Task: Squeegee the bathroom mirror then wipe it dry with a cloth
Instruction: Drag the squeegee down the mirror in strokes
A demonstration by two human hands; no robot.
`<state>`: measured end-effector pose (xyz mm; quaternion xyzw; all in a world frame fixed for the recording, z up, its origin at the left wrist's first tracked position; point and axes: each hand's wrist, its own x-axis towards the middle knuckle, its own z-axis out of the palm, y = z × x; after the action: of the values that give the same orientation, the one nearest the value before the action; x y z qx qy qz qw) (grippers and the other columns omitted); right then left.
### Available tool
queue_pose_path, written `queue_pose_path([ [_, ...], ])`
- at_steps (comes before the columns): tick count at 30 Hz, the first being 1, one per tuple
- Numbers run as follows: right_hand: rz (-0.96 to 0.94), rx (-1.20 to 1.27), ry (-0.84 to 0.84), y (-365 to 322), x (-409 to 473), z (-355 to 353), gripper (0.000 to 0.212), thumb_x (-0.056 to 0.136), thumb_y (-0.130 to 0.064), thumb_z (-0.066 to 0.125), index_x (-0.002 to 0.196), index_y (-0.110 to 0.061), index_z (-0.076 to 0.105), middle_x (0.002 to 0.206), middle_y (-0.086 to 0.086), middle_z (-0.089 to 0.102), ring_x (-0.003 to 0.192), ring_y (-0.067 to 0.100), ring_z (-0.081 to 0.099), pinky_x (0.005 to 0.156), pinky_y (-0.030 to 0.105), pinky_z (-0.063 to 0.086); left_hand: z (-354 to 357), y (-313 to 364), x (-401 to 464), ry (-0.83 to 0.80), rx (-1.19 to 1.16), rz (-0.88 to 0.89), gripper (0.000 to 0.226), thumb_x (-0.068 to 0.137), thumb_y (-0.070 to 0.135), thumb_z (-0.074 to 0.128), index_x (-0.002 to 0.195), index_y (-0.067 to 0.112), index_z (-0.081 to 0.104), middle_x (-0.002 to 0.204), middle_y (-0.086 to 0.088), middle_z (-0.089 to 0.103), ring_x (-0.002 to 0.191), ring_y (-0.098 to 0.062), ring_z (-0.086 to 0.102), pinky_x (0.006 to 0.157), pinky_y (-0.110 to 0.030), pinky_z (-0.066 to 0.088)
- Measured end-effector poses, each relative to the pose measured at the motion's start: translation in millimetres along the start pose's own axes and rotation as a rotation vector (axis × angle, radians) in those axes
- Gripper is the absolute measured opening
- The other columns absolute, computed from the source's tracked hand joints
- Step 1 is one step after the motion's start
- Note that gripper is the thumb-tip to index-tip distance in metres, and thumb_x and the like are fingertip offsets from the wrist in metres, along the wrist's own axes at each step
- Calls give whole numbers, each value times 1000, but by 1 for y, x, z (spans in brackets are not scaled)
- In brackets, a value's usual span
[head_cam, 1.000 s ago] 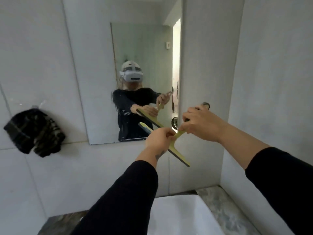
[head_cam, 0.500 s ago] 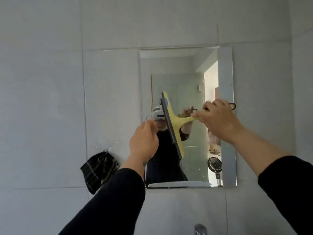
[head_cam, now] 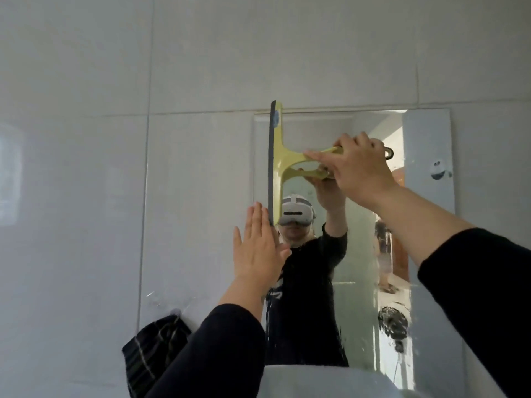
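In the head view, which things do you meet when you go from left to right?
cloth → left hand → squeegee → right hand

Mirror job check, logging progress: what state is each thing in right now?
Mirror: streaky, not yet dried.
Squeegee: blade vertical, top at the mirror's upper edge.
Right hand: gripping the squeegee handle.
Left hand: open, flat, empty.
Striped cloth: hanging on the wall, unused.
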<state>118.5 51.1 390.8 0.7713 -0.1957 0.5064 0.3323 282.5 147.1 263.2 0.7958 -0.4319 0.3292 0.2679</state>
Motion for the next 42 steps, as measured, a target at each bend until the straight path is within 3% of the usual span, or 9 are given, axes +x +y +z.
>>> queue_pose_path([
  [11,-31,-39,-96,-7,41,21,43,100,-45,37,141,-56,30,121,9,48,111,31,43,93,46,34,21,5,13,-58,12,-96,110,84,61,56,150,7,-13,157,-6,-30,145,-18,-25,122,-40,2],
  [15,-55,-72,-111,-12,40,37,45,102,-40,39,140,-59,26,122,8,47,112,30,42,91,47,35,29,5,13,-35,31,-92,107,81,57,61,152,7,-2,157,-7,-30,144,-19,-27,122,-41,3],
  [26,-54,31,-147,-3,41,38,48,104,-28,33,138,-61,28,108,6,48,104,28,42,87,47,32,34,4,12,-2,108,-96,110,79,62,59,152,8,-2,156,-6,-30,144,-19,-27,121,-43,0],
  [30,-46,47,-162,-2,40,39,47,104,-29,35,139,-60,28,107,6,47,106,29,42,88,47,33,35,2,12,18,5,-88,110,76,57,68,151,8,5,158,-5,-26,145,-17,-24,122,-41,4],
  [34,-57,53,-135,-7,38,35,46,103,-32,35,140,-59,28,98,4,39,104,29,42,87,46,32,34,5,5,28,36,-116,102,85,52,56,152,8,-7,159,-4,-25,146,-17,-23,121,-45,-1],
  [38,-78,6,-87,-13,36,37,48,102,-31,37,142,-56,26,110,9,48,106,30,42,86,46,33,37,6,-1,5,95,-160,103,88,60,46,149,8,-19,157,-5,-29,145,-18,-25,119,-50,-6],
  [42,-68,-2,-66,-16,36,47,50,103,-29,37,143,-56,24,114,10,48,109,30,41,87,47,33,50,-1,-6,27,106,-157,107,86,70,35,146,6,-26,156,-6,-31,145,-19,-26,120,-51,-2],
])
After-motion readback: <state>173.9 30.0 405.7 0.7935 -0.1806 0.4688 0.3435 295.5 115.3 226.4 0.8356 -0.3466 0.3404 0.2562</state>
